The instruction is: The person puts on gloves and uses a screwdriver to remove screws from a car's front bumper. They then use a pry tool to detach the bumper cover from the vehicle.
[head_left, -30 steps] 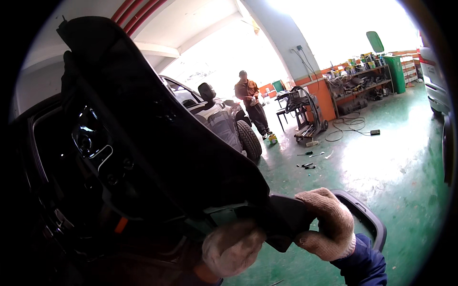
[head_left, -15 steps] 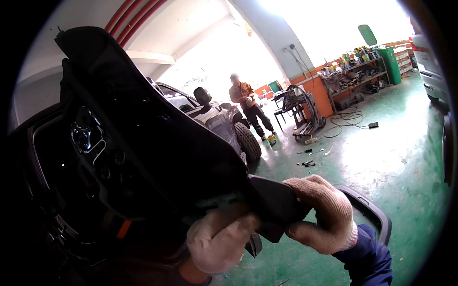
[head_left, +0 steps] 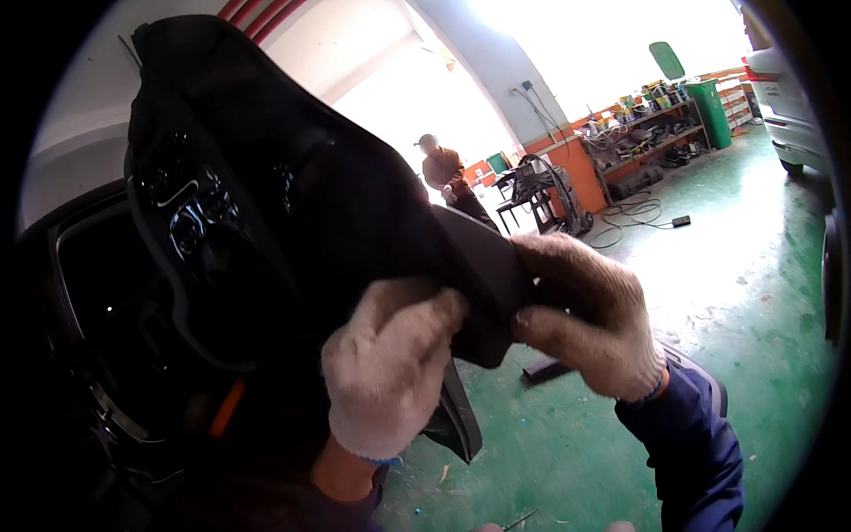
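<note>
At the end of a large dark panel point(head_left: 355, 195), the right hand point(head_left: 598, 310) pinches a black trim piece point(head_left: 483, 253), seemingly light, stiff, best held by its edges; the left hand point(head_left: 388, 368) curls its fingers close, hold unclear

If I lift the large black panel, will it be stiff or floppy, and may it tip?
The black panel seems fairly stiff: its long edge curves smoothly, without sagging. It may tip, because the left hand and right hand touch its lower end, and most rises above.
</note>
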Tool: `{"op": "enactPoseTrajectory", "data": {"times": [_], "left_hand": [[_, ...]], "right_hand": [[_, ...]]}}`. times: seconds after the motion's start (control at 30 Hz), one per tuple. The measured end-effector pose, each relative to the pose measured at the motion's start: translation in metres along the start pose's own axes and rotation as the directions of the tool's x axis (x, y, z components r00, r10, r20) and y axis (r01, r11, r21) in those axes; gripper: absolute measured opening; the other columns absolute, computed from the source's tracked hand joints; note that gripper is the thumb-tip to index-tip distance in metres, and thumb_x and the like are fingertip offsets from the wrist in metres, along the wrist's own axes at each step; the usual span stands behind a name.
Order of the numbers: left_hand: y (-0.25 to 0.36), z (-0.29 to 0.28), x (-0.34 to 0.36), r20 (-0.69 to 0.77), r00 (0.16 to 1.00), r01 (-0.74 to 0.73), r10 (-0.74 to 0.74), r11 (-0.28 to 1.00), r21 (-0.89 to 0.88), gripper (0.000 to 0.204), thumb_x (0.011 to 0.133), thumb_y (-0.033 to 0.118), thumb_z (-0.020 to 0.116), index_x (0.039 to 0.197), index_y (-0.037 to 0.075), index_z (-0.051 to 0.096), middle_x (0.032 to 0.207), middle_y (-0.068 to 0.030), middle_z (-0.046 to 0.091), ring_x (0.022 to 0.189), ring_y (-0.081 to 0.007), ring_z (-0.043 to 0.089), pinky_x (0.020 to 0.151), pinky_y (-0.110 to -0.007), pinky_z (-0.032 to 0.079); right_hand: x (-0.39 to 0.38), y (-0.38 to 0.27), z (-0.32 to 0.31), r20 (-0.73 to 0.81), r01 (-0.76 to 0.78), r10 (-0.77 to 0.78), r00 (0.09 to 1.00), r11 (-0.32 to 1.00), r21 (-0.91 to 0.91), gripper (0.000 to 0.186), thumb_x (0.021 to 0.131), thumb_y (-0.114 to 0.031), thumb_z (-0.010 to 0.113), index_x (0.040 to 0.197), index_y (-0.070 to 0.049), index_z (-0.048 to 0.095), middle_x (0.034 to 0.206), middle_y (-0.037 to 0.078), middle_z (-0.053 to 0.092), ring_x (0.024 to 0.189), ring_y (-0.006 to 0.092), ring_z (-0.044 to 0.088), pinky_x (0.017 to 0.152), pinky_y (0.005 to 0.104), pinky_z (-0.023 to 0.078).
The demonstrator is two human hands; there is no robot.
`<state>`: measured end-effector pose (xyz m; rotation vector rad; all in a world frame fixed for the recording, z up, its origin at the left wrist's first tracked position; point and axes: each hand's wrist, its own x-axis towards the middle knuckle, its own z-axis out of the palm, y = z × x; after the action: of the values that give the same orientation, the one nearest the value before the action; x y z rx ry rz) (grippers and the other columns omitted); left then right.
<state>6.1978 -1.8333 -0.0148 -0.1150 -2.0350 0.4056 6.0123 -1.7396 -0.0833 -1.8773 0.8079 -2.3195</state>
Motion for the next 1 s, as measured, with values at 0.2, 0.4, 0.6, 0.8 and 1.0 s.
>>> {"op": "enactPoseTrajectory", "data": {"times": [0.2,0.4,0.6,0.8,1.0], "left_hand": [[0.005,0.004,-0.003,0.052,0.865,0.476,-0.498,0.785,-0.397,0.013,0.09,0.002,0.068,0.099,-0.006,0.064,0.093,-0.0118,0.07,0.076,-0.0125,0.067,0.062,-0.025,0.054],[0.011,-0.001,0.005,0.295,0.689,0.683,-0.662,0.457,-0.569,0.016,0.094,0.008,0.068,0.099,-0.006,0.065,0.073,-0.0088,0.065,0.054,-0.0107,0.058,0.048,-0.026,0.046],[0.01,0.012,0.003,0.36,0.698,0.647,-0.619,0.329,-0.688,0.014,0.095,0.008,0.067,0.096,-0.005,0.062,0.07,-0.0061,0.062,0.053,-0.0095,0.056,0.046,-0.025,0.045],[0.006,0.033,-0.006,0.198,0.786,0.531,-0.585,0.477,-0.7,0.013,0.099,0.009,0.063,0.102,-0.003,0.062,0.07,-0.0042,0.062,0.051,-0.007,0.054,0.045,-0.023,0.042],[0.004,0.021,-0.006,0.272,0.767,0.58,-0.582,0.446,-0.681,0.012,0.097,0.009,0.064,0.102,-0.003,0.065,0.075,-0.005,0.065,0.058,-0.0067,0.057,0.049,-0.024,0.045]], "right_hand": [[0.007,-0.025,0.012,-0.045,-0.137,0.134,0.99,0.988,-0.068,0.037,0.089,-0.016,0.076,0.118,0.006,0.065,0.095,0.009,0.07,0.086,0.0123,0.067,0.076,0.0274,0.056],[0.021,-0.039,0.025,-0.046,-0.062,0.045,0.998,0.876,-0.478,0.036,0.085,-0.028,0.075,0.095,0.006,0.069,0.083,0.017,0.069,0.077,0.0198,0.07,0.071,0.0322,0.056],[0.028,-0.046,0.024,-0.074,-0.076,0.03,0.997,0.649,-0.757,0.04,0.08,-0.033,0.074,0.09,0.007,0.071,0.078,0.02,0.069,0.073,0.0281,0.072,0.072,0.0374,0.058],[0.028,-0.041,0.025,-0.053,-0.055,0.024,0.998,0.668,-0.742,0.043,0.079,-0.03,0.076,0.101,0.007,0.069,0.085,0.019,0.071,0.078,0.0278,0.073,0.076,0.038,0.059],[0.027,-0.053,0.03,-0.04,-0.063,0.055,0.998,0.509,-0.859,0.047,0.078,-0.029,0.076,0.108,0.006,0.067,0.09,0.019,0.071,0.082,0.0279,0.073,0.079,0.038,0.059]]}}
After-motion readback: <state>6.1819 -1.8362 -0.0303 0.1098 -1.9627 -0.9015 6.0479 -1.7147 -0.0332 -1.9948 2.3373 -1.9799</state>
